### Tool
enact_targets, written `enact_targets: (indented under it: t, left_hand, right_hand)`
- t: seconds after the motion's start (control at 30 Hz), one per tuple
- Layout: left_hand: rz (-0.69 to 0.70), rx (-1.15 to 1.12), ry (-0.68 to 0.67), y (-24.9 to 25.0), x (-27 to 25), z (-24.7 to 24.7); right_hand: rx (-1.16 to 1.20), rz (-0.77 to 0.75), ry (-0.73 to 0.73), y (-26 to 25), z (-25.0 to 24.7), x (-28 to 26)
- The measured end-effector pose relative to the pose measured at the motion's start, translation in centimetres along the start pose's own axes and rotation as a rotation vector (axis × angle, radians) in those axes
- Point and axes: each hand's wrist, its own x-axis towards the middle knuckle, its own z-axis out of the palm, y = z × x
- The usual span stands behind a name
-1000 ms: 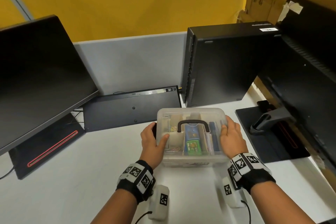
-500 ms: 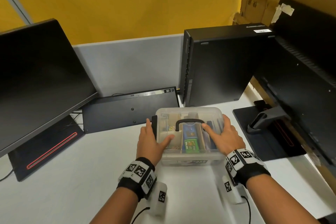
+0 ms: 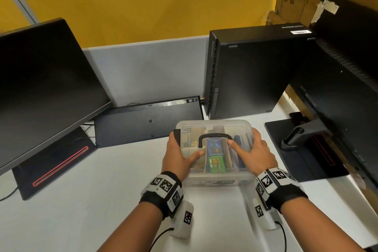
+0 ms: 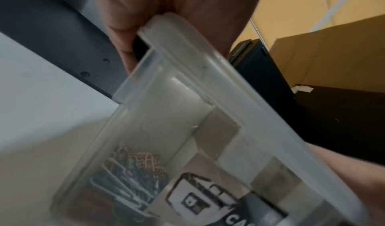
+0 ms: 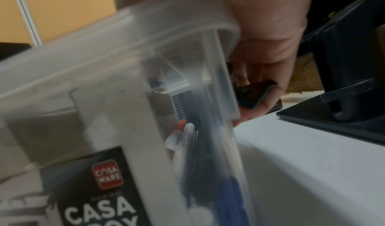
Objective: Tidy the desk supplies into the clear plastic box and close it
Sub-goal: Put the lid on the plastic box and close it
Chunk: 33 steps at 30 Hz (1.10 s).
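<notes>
The clear plastic box sits on the white desk with its lid on and its black handle lying flat. Through the lid I see a blue and green item, paper clips and pens. My left hand grips the box's left side, thumb on the lid and fingers at the black left latch. My right hand grips the right side, thumb on the lid, fingers curled round the black right latch.
A dark monitor stands at the left and a black keyboard leans behind the box. A black computer tower stands behind it to the right. Another monitor's stand is close beside my right hand.
Both thumbs have stretched farther in over the lid, the right one most. The box stays in the same place on the desk.
</notes>
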Motion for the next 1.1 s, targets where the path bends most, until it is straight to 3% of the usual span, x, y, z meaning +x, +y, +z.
enact_targets:
  t: [0.23, 0.4, 0.67, 1.1]
  left_hand:
    - [-0.008, -0.078, 0.030, -0.2, 0.0, 0.3]
    - [-0.019, -0.130, 0.068, 0.0, -0.2, 0.7]
    - [-0.017, -0.131, 0.058, 0.1, -0.3, 0.8]
    - [-0.016, -0.074, 0.100, 0.4, 0.1, 1.3]
  right_hand:
    - [-0.080, 0.007, -0.006, -0.4, -0.3, 0.3]
    - [-0.265, -0.057, 0.155, -1.0, -0.8, 0.3]
    - [-0.079, -0.018, 0.174, -0.6, 0.5, 1.0]
    - [-0.202, -0.154, 0.178, -1.0, -0.3, 1.2]
